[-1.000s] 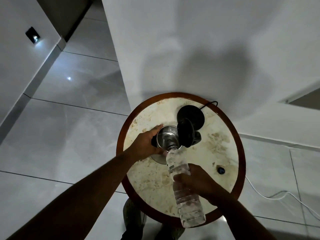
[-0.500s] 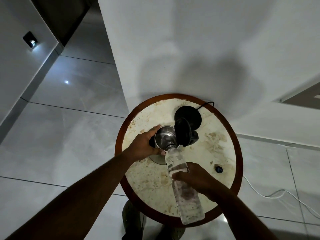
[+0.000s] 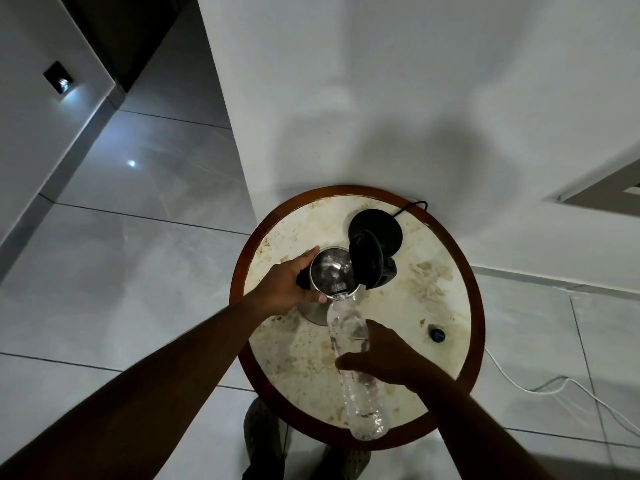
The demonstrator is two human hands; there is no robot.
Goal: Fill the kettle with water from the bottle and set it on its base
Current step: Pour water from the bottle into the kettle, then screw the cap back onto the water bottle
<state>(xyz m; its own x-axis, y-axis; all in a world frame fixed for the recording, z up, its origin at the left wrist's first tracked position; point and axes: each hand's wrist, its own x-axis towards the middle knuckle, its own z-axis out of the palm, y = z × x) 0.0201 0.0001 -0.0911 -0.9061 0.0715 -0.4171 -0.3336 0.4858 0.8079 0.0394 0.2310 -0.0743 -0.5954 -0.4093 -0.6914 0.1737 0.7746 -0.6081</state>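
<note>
Steel kettle [image 3: 332, 273] with its black lid [image 3: 366, 263] flipped up sits on the round marble-topped desk [image 3: 446, 296] with a brown wooden rim, just in front of the black round base [image 3: 381, 226]. Left hand [image 3: 289, 289] wraps the kettle's side, steadying it. Right hand [image 3: 388, 358] grips the clear plastic water bottle [image 3: 360, 386], tipped neck-down, mouth right at the kettle's rim. Small dark bottle cap [image 3: 437, 335] lies apart on the desk, off to the right.
</note>
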